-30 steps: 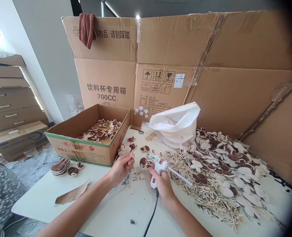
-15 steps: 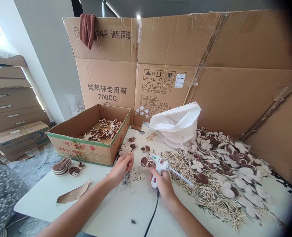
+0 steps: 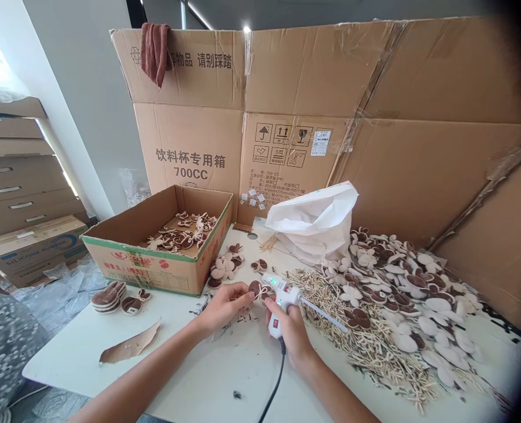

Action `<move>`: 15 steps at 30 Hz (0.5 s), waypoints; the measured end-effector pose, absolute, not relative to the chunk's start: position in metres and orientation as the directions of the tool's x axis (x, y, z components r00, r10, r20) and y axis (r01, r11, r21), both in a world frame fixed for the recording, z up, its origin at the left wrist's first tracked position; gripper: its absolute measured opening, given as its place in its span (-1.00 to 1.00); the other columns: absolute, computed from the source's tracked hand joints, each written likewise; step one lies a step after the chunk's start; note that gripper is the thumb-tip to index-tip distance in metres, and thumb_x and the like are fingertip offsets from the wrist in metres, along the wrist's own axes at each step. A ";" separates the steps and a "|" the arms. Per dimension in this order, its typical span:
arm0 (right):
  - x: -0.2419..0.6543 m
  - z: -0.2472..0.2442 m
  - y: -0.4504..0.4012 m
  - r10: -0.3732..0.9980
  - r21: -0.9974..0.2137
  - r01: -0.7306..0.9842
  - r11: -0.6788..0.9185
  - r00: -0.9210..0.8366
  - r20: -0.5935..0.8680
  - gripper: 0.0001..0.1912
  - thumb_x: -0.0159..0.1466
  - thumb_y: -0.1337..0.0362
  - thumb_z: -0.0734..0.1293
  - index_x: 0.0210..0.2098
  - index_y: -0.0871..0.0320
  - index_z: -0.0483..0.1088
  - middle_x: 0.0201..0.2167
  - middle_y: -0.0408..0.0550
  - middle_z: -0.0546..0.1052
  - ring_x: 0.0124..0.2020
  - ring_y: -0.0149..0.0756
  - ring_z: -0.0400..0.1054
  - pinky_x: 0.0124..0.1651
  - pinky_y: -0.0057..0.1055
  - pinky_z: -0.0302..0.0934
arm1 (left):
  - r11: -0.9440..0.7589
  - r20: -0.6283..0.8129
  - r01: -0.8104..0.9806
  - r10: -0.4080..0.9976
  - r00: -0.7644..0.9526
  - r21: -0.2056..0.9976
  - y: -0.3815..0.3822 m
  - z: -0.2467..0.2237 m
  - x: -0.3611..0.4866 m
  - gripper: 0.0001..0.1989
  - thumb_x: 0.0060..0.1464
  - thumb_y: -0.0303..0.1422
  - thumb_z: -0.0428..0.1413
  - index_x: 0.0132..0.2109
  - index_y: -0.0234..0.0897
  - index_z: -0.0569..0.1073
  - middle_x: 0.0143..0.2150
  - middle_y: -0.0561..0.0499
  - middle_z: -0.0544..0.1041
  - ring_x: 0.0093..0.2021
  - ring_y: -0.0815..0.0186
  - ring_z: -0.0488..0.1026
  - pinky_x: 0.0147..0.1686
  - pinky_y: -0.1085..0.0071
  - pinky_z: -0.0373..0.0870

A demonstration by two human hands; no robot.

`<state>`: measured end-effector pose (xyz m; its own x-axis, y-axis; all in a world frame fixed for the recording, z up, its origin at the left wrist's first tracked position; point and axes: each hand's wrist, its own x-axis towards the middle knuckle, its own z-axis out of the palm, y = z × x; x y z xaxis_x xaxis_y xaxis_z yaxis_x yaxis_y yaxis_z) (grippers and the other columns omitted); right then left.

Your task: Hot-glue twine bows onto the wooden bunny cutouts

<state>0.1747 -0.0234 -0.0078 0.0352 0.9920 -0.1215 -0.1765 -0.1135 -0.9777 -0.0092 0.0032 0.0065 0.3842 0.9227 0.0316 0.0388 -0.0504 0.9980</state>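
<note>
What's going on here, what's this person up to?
A person at a white table holds a small brown-and-cream piece tied with a pale bow in the left hand. The right hand grips a white hot glue gun right beside it. A heap of similar pieces and pale strips lies to the right, and an open cardboard box holds more pieces.

You count two hands (image 3: 246,311), one glue gun (image 3: 282,296), one bow-tied disc (image 3: 260,291), one power cord (image 3: 274,390), one open carton (image 3: 154,270), one white sack (image 3: 313,223), one towel (image 3: 155,53) and one brown scrap (image 3: 130,343); the loose discs (image 3: 436,304) and sticks (image 3: 357,335) are too many to count.
</note>
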 end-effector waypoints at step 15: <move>0.170 0.004 -0.030 0.990 -0.980 -0.150 -0.128 0.043 -0.135 -0.58 0.08 -0.08 0.53 -0.41 0.13 0.43 -0.64 -0.19 0.38 -0.61 -0.37 0.18 -0.61 -0.44 0.07 | -0.157 0.081 0.141 0.895 0.439 0.977 0.000 0.010 -0.010 -0.63 0.24 -0.08 0.11 -0.39 -0.28 0.43 -0.50 0.08 0.34 -0.47 0.37 0.19 -0.45 0.45 0.07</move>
<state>0.1704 -0.0302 0.0041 0.0425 0.9899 -0.1354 -0.1502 -0.1277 -0.9804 -0.0100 0.0003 0.0098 0.4387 0.8950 0.0809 0.1408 -0.1574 0.9774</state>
